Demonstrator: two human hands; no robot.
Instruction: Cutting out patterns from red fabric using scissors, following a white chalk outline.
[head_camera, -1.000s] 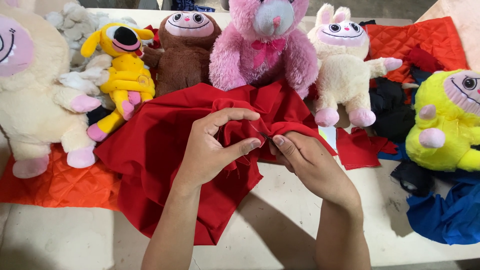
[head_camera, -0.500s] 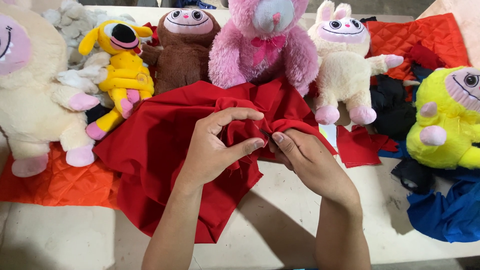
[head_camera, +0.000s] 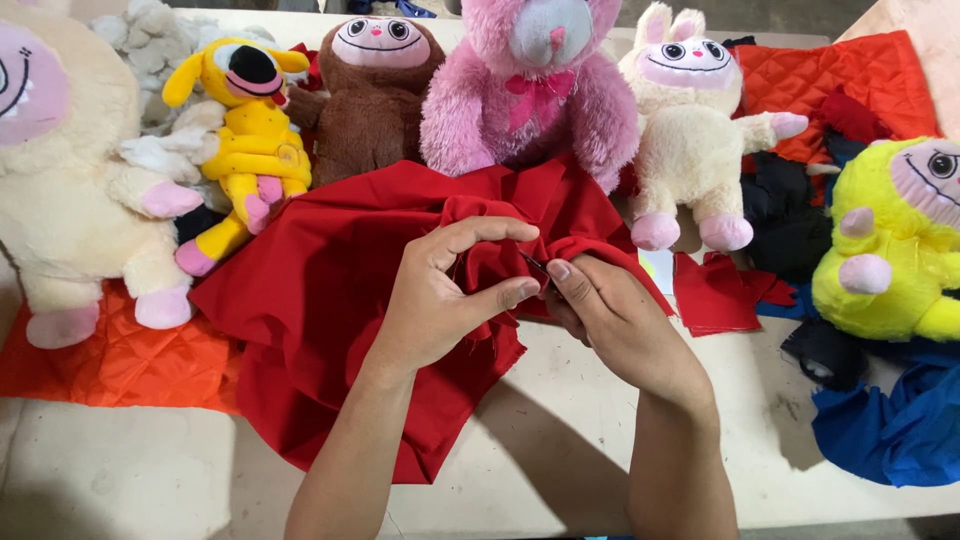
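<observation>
Red cloth (head_camera: 330, 290): one piece, spread crumpled over the middle of the pale table (head_camera: 560, 450), bunched into folds at its far right edge, directly under and between both hands.

Left hand (head_camera: 440, 300): palm down on the cloth, wrist low, fingers arched; thumb and fingertips pinching a raised fold.

Right hand (head_camera: 615, 315): just beside the left, touching the same fold; thumb and forefinger clamped on a small dark tool (head_camera: 535, 265), kind not discernible.

Plush toys, six, ranged along the far edge: cream with pink face (head_camera: 60, 170), yellow (head_camera: 250, 140), brown (head_camera: 375, 90), pink with bow (head_camera: 535, 90), cream rabbit (head_camera: 690, 130), lime yellow (head_camera: 895, 240).

Orange quilted fabric: two pieces, left (head_camera: 100, 355) and far right (head_camera: 850, 85).

Red scrap (head_camera: 715, 295): one, right of the hands.

Blue cloth (head_camera: 890, 425): one, at the right edge.
</observation>
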